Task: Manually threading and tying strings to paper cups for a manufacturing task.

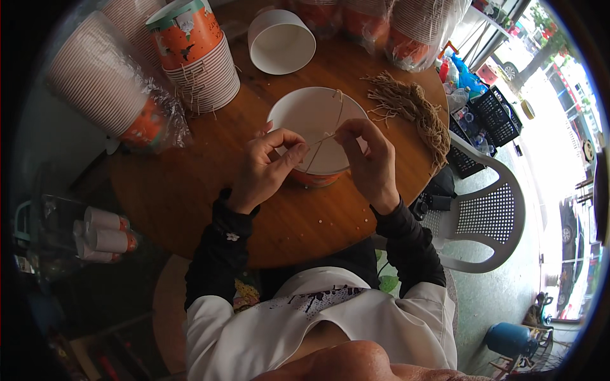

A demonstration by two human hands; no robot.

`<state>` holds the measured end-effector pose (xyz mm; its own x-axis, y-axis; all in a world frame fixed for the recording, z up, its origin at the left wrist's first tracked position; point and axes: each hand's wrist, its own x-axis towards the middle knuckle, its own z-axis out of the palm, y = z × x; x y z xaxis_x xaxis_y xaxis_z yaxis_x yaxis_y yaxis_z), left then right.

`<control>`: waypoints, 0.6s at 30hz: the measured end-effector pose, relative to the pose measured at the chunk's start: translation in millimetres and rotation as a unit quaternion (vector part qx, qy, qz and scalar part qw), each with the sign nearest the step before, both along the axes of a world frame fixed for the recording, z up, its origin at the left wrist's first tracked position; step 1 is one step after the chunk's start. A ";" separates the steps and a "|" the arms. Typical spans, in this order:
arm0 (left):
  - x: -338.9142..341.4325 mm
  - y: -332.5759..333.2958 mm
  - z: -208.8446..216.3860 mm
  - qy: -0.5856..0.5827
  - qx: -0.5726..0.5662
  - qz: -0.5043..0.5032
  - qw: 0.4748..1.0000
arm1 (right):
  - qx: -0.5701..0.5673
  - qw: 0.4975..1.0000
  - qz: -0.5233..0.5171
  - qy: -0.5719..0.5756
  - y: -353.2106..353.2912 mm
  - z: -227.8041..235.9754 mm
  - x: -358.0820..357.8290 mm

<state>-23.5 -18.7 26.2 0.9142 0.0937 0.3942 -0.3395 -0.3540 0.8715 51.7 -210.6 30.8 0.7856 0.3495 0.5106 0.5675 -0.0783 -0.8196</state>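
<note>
A round paper bucket, white inside and orange outside, stands on the table in front of me. Thin tan string runs across its mouth from the far rim, with a knot or crossing near the middle. My left hand pinches one end of the string above the bucket's near left side. Over the near right side, my right hand pinches another part of it. Between the fingertips of both hands the string is stretched. The fingers partly hide the bucket's rim.
A bundle of tan strings lies right of the bucket. Behind it, a white bucket rests tilted. Stacked orange buckets and plastic-wrapped stacks line the wooden table's far side. A plastic chair stands at right.
</note>
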 end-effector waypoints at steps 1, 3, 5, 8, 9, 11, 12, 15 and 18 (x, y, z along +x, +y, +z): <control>-1.7 -0.5 1.2 0.000 0.000 0.001 1.000 | -0.009 1.000 -0.008 -0.020 -0.5 2.9 -1.2; -6.1 -2.3 5.0 0.044 -0.073 -0.037 0.996 | -0.012 0.997 -0.015 -0.071 -0.2 10.7 -4.3; -7.9 -1.3 10.9 0.007 0.007 -0.033 0.999 | -0.015 0.992 -0.022 -0.124 0.2 15.8 -5.5; -11.9 -1.2 13.0 0.016 -0.029 -0.056 0.998 | -0.040 0.980 -0.030 -0.194 -0.2 18.7 0.3; -13.0 -1.4 13.1 0.063 -0.143 -0.084 0.984 | -0.084 0.961 -0.038 -0.259 -1.6 17.8 2.1; -11.6 -4.1 14.3 0.059 -0.199 -0.095 0.974 | -0.129 0.936 -0.044 -0.323 -3.2 18.2 1.3; -10.9 -5.0 14.4 0.055 -0.253 -0.107 0.960 | -0.149 0.922 -0.046 -0.353 -5.2 19.4 -3.6; -12.6 -1.4 9.7 0.054 -0.283 -0.127 0.949 | -0.191 0.892 -0.055 -0.406 -9.2 24.2 -16.8; -16.0 -8.7 13.6 0.057 -0.269 -0.125 0.953 | -0.231 0.876 -0.055 -0.421 -13.4 28.8 -22.1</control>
<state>-39.4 -27.4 39.8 0.9687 0.0276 0.2467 -0.2461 0.2341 0.9405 29.6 -224.0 59.6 0.2412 0.6169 0.7492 0.9237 -0.3827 0.0178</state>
